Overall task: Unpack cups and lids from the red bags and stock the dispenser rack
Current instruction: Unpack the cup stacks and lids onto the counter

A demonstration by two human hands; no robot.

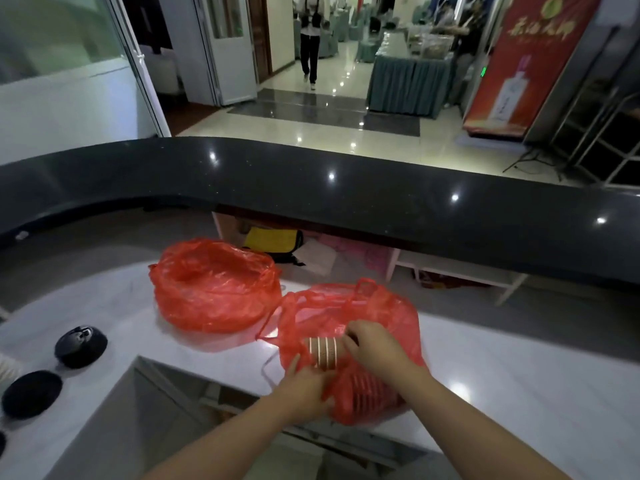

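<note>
Forearms enter from the bottom edge and meet over the near red bag.

Raised black counter: a long curved ledge across the far side, walling off the work area; shelving with a yellow item sits beneath it.

White worktop: runs left to right below the ledge, with bare surface to the right of the bags; its near edge drops into a recess directly under the hands.

Far red bag: a rounded heap with its mouth open upward, just left of the near bag and close to touching it.

Near red bag: lies at the worktop's near edge, handles up, mouth toward the left.

Stack of cups: nested on its side, long axis roughly left to right, white rims showing at the bag's mouth.

Black lids: two round pieces at far left, well apart from the bags.

Left hand: grips bunched bag plastic below the cups.

Right hand: fingers curled onto the right end of the stack.
</note>
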